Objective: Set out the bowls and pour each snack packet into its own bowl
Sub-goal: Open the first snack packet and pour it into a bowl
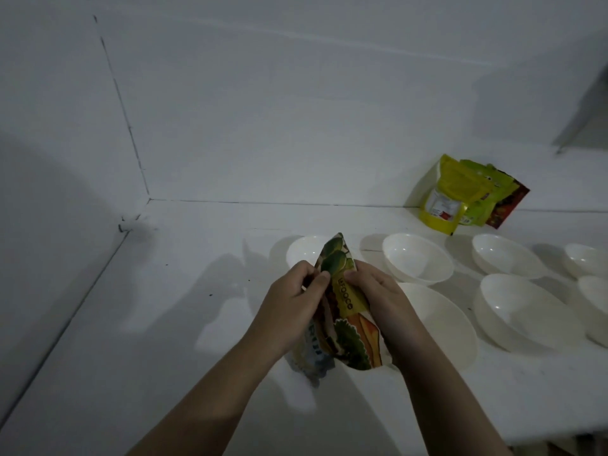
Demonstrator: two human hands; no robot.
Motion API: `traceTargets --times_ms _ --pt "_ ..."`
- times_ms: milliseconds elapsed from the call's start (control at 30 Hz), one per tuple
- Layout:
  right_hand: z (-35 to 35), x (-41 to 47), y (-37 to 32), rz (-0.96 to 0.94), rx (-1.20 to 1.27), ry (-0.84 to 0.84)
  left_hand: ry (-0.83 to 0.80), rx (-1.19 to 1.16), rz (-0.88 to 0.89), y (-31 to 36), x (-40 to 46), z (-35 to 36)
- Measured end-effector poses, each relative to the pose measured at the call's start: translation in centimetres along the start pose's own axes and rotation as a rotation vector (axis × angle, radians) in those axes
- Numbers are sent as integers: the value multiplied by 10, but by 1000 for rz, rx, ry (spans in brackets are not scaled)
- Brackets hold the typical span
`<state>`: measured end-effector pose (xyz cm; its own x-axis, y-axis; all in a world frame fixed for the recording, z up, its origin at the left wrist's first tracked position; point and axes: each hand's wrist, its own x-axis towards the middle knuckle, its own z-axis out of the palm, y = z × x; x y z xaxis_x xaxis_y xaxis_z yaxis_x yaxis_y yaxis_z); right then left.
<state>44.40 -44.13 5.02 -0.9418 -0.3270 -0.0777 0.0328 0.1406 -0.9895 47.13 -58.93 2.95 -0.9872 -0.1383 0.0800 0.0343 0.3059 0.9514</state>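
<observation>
Both hands, left (292,301) and right (378,297), pinching the snack packet (348,311) top to tear it, I think; empty bowls (418,258) wait at 2 o'clock.

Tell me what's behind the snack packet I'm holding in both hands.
Behind the snack packet, gripped by the left hand and right hand, a white bowl stands on the counter. Only its left part shows; the packet covers the rest, so its contents cannot be seen.
</observation>
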Motion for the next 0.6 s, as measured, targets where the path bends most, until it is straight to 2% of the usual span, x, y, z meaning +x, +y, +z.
traceTargets --times_ms 133,300,600 --pt "6 -3 0 9 81 -2 -39 38 47 3 4 -4" --pt "22 -9 -1 52 103 -10 -109 -35 2 12 2 -9" --pt "28 -7 1 131 182 3 -206 85 32 15 -7 -18"
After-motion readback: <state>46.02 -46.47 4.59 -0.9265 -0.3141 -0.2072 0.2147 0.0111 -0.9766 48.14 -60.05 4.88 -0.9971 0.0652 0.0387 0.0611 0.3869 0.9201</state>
